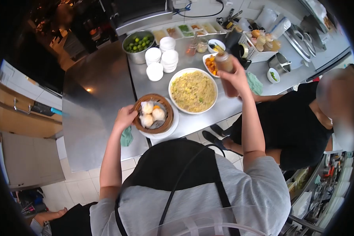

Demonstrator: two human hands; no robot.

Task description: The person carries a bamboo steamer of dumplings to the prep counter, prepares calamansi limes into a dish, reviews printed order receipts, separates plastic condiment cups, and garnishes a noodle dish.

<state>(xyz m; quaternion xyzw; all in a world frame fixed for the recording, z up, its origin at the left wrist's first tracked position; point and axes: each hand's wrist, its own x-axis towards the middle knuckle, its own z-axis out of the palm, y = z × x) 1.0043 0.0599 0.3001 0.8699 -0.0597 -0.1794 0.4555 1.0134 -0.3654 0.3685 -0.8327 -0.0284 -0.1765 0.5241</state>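
Observation:
My left hand [126, 117] grips the left rim of a round bamboo steamer [170, 114], thumb at its edge. Several pale dumplings [158, 114] sit inside the steamer, which rests on a white plate [176, 122]. In my right hand [236, 77] is a squeeze bottle [229, 89] of reddish-brown sauce, blurred by motion and held above the counter. The bottle is just right of a white bowl [170, 92] filled with a yellowish fried dish [193, 91] that has green bits. Part of the bottle is hidden by my fingers.
Behind stand stacked white cups [155, 72], a metal pot of limes [138, 44], small trays of toppings [184, 29] and a dish of orange pieces [211, 64]. A white basket of bottles [264, 56] is at the right. A co-worker [279, 114] stands close on the right.

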